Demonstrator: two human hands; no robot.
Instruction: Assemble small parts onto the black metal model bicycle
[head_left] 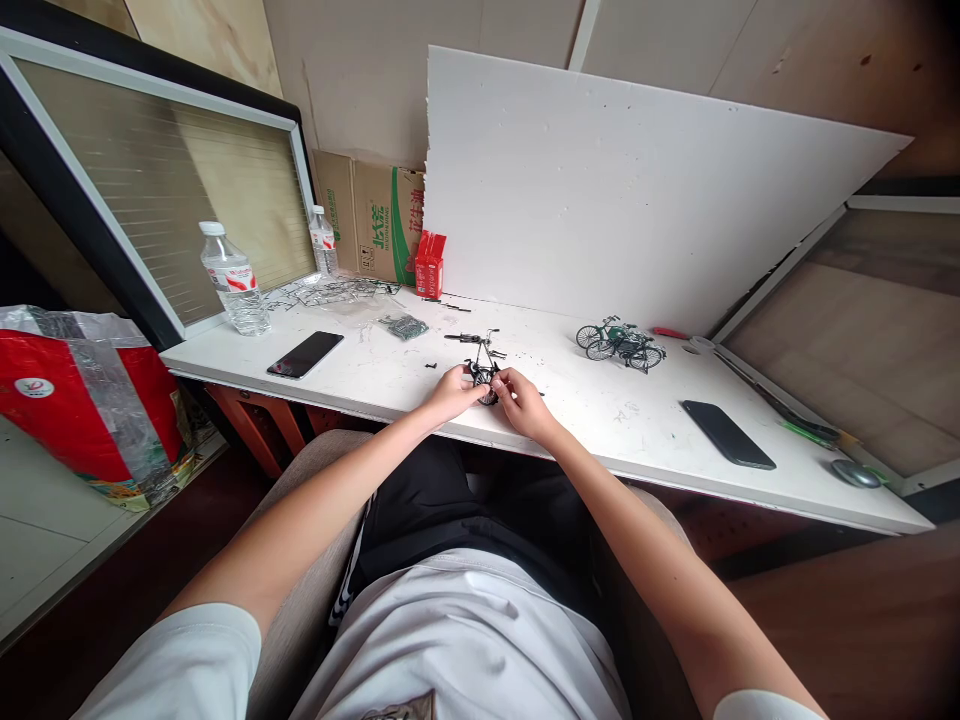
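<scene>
A small black model bicycle [481, 358] stands at the front edge of the white table [600, 420], its handlebar pointing away from me. My left hand [451, 392] pinches its lower wheel part from the left. From the right, my right hand [523, 397] has its fingers closed on the same wheel area. Both hands meet at the model. Two finished green model bicycles [621, 342] lie together further right on the table.
A black phone [305, 354] lies at the left, another phone [727, 434] at the right. Water bottles [234, 280], plastic part frames [330, 292], a red carton [430, 264], a cardboard box [375, 220] and a white foam board [600, 180] stand behind. A red bag [82, 400] sits far left.
</scene>
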